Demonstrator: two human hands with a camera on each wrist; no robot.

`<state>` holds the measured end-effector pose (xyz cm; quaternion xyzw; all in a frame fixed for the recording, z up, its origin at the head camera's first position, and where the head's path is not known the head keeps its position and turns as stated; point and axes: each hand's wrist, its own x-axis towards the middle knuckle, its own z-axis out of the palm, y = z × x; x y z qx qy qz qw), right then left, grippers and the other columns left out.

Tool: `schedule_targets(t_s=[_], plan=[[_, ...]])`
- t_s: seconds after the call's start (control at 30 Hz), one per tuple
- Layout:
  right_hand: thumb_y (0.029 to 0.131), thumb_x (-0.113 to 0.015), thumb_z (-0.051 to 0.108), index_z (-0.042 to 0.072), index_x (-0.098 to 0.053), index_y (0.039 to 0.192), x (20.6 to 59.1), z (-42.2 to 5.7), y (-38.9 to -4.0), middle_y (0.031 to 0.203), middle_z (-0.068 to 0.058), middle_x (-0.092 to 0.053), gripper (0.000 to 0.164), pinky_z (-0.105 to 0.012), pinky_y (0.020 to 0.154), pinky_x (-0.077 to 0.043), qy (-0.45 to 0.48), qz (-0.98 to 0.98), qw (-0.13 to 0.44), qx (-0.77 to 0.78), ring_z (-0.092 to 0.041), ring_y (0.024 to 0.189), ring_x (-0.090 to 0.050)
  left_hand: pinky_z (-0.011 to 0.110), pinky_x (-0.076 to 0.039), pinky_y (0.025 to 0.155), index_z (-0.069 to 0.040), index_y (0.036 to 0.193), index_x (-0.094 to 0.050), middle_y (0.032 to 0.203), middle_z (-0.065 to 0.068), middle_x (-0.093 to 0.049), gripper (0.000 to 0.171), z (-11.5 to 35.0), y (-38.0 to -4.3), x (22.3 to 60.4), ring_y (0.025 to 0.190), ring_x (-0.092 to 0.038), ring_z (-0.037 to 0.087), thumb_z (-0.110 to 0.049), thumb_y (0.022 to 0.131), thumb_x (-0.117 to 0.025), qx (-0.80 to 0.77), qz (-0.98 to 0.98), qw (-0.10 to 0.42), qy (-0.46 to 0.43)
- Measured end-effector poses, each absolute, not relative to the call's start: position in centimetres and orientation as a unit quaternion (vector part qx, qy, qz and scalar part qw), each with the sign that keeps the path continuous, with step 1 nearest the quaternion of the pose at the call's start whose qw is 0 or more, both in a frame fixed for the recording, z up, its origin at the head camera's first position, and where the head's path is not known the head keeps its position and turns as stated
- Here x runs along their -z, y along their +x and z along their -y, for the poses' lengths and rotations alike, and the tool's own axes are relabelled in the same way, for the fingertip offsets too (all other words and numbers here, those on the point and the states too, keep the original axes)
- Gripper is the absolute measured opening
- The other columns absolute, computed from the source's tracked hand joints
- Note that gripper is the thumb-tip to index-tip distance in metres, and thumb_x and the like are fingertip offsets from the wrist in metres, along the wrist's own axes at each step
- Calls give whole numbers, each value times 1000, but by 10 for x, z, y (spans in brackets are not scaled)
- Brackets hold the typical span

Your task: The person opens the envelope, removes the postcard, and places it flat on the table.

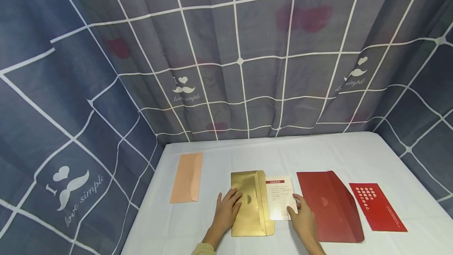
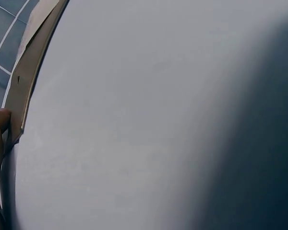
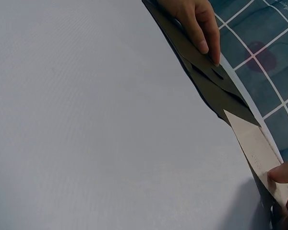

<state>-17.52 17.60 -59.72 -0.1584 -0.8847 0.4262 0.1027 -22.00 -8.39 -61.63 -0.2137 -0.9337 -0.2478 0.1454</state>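
Observation:
A gold envelope [image 1: 248, 217] lies on the white-covered table, its flap along the right side. My left hand [image 1: 225, 211] rests on the envelope's left part with fingers extended. A cream card [image 1: 279, 202] with a red heading and lines of small print is at the envelope's right edge. By its right edge, my right hand [image 1: 304, 219] pinches this card; in the right wrist view the thumb [image 3: 281, 173] lies over the card [image 3: 252, 143]. The card's left side meets the envelope's flap; whether any of it is inside cannot be told.
A large dark red envelope [image 1: 334, 215] lies right of the right hand. Farther right is a bright red card [image 1: 380, 209] with white writing. A peach envelope [image 1: 185, 178] lies at the left. Grid-patterned curtains [image 1: 219, 50] surround the table [image 1: 219, 152] at the back and sides.

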Motion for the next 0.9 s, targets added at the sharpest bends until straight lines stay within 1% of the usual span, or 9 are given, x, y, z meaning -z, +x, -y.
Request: schedule_targets(t_s=[0.13,0.23,0.33,0.47,0.53,0.73,0.9], plan=[[81,-70,6,-7,-44,133,595,-180,-175,95,-23,-65,60,-34,50,-40,-153,891,91,-418,-25,68,-56,63,-27,101,-8,119,-65,129,10,-57,30,85,-221,617,124,-49,29,-18,91,-64,247,933,153,-213],[81,-69,6,-9,-44,134,594,-182,-174,97,-25,-65,59,-40,51,-43,-156,893,88,-414,-30,73,-61,63,-28,100,-8,118,-66,128,11,-57,29,85,-221,618,123,-49,30,-16,90,-65,249,931,159,-215],[81,-68,7,-9,-48,132,592,-185,-174,97,-24,-65,56,-42,51,-44,-157,897,86,-404,-31,76,-62,63,-27,101,-7,118,-65,129,12,-57,29,85,-222,618,124,-49,31,-16,91,-64,254,930,156,-215],[81,-70,7,-9,-51,129,589,-189,-173,92,-21,-64,55,-38,49,-41,-158,901,77,-398,-25,68,-56,63,-27,102,-7,120,-65,130,12,-56,29,85,-223,617,125,-48,30,-16,93,-62,259,931,142,-214],[80,-71,7,-9,-52,128,588,-191,-173,91,-20,-63,55,-38,49,-42,-161,902,77,-394,-24,68,-55,62,-26,102,-7,120,-65,130,11,-56,29,86,-223,617,125,-47,30,-16,93,-61,257,932,137,-214],[80,-70,8,-7,-51,129,587,-196,-171,90,-16,-61,54,-46,53,-44,-169,903,71,-389,-28,73,-56,61,-28,102,-6,120,-64,131,12,-56,30,89,-224,616,125,-47,31,-15,92,-62,256,932,138,-217],[80,-69,8,-6,-51,130,588,-198,-172,95,-20,-62,55,-52,56,-46,-176,904,69,-384,-33,79,-59,60,-29,102,-6,120,-65,130,12,-56,29,89,-224,616,125,-47,31,-14,92,-62,256,931,142,-217]])
